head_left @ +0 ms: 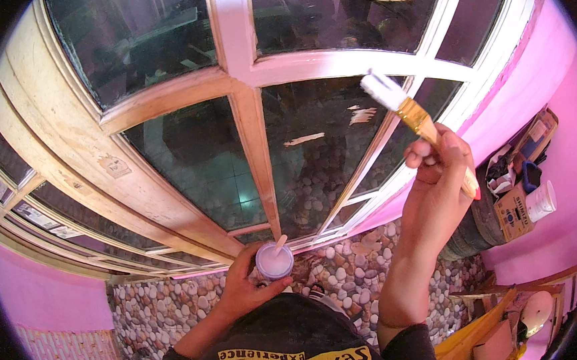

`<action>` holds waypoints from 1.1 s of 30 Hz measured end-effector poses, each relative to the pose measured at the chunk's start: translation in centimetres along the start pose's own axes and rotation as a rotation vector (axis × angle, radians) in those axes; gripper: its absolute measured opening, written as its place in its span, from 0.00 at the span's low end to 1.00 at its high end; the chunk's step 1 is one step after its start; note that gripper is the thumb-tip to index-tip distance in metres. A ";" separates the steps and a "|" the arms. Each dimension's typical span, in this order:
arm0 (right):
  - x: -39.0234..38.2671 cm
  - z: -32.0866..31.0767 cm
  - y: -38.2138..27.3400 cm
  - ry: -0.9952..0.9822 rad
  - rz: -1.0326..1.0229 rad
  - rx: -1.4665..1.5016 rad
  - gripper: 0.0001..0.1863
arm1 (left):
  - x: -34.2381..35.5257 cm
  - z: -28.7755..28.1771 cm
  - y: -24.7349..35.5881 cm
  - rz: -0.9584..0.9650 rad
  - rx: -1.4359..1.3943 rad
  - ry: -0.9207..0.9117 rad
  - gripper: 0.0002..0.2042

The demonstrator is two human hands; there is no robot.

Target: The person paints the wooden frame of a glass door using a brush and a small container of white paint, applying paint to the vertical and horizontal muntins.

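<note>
While the right hand (440, 160) pinches the slim wooden handle of a flat, gold-ferruled paintbrush (412, 114) between thumb and fingertips, its white-loaded bristles stand ahead and left of those fingers; the left hand (244, 284) curls its fingers around a small, round, translucent plastic cup (274, 263) of whitish liquid, a flat pale wooden stick (281, 244) leaning in it; ahead of the right fingers, the glossy white crossbar (330, 67) of the window looks coated; farther left of them, the tan wooden left crossbar (167, 99) and tan central lower upright (252, 144) look bare, so the coating seems only partly done, these bars being left; whether bristles touch anything, I cannot tell.
</note>
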State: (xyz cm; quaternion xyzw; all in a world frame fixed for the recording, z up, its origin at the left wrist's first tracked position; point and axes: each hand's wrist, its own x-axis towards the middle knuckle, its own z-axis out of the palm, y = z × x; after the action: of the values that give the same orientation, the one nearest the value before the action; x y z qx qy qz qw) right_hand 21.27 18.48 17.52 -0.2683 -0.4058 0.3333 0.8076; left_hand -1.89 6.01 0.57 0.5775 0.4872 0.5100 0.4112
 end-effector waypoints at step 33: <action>0.7 -0.9 0.4 0.084 0.011 -0.004 0.12 | 0.2 0.5 -0.3 -0.021 0.008 -0.019 0.35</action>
State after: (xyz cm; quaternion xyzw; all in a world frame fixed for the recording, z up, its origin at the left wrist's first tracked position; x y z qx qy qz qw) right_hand 22.26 19.13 17.13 -0.2858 -0.3709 0.3252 0.8216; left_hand -1.40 6.29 0.21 0.5789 0.4910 0.4983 0.4189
